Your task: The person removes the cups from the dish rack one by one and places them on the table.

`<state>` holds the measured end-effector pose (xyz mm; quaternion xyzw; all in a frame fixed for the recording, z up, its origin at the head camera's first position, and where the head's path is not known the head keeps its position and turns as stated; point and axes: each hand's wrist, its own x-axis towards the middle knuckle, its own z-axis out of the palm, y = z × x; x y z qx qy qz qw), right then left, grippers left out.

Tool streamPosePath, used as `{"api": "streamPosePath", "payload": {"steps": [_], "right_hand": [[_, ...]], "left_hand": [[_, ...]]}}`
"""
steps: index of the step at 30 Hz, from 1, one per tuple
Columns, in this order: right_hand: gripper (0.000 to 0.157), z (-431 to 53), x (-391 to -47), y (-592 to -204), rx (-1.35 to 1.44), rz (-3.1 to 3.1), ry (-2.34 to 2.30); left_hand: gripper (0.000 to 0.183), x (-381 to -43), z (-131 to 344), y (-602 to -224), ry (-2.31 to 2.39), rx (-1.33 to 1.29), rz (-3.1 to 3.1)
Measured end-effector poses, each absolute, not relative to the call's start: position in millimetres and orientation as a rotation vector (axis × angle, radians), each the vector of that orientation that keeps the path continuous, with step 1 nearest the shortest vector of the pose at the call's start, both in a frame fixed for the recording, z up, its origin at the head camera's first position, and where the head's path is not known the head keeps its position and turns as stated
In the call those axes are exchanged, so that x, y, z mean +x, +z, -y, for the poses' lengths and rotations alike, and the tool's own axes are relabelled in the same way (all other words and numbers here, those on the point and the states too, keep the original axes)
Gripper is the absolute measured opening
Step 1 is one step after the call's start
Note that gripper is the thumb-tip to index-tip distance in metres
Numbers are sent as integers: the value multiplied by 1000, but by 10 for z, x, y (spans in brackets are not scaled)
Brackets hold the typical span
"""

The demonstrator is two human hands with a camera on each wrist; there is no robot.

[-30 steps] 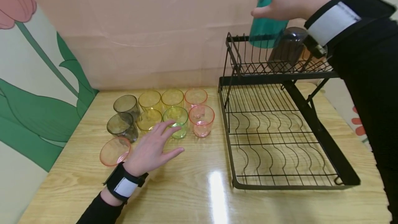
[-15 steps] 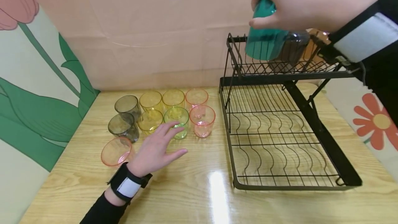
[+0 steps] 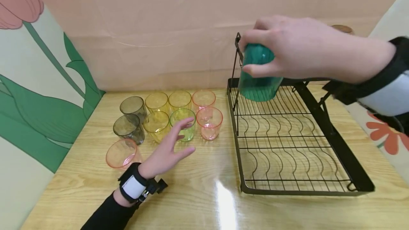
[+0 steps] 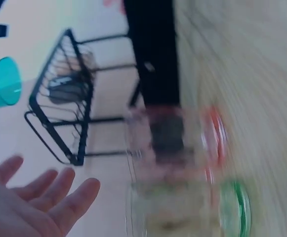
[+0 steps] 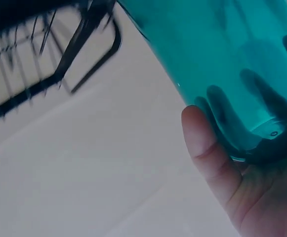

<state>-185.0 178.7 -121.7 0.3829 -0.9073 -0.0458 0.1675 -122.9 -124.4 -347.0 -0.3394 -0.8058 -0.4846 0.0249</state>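
My right hand (image 3: pixel 294 50) grips a teal drinking glass (image 3: pixel 259 88) by its base end, with its mouth facing down. Thumb and fingers wrap round the teal glass (image 5: pixel 222 64) in the right wrist view. It hangs in front of the upper tier of a black wire dish rack. My left hand (image 3: pixel 163 155) hovers with loosely spread fingers beside a green-rimmed glass (image 3: pixel 186 136), holding nothing. Whether its fingertips touch that glass, I cannot tell. Nearby stand a pink-rimmed glass (image 3: pixel 209 129) and a yellow glass (image 3: pixel 156 125).
The two-tier dish rack (image 3: pixel 303 192) occupies the table's right side. A brown glass (image 3: pixel 342 28) shows behind my right forearm; a dark glass (image 4: pixel 68 89) lies in the upper tier. Further left are grey glasses (image 3: pixel 127 129) and an orange-rimmed glass (image 3: pixel 121 153).
My right hand has brought the teal glass down and toward me, from above the rack's upper tier to in front of it. The left hand has turned slightly and otherwise stayed near the green-rimmed glass.
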Motion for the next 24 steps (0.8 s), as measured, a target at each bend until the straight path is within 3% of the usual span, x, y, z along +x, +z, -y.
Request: {"api": "streamPosePath", "payload": {"steps": [7,13,18,24], "right_hand": [[38,-1454,-1434,-1324,1257,2518,-103],[42,-1334,-1369,-1523,1373,2416,-46],[42,-1243,-1337,-1643,1460,2397,32],[37,-1141,-1342,-1811,1581,2287,83]], "left_hand": [[53,-1213,987,-3329,-2519,-914,1845],[65,-1194,712,-3244,-3219,-581,1039],[76,-1184,534,-3212,-3428,-391,718],[77,-1105,348,-3189,-3553,-518,580]]}}
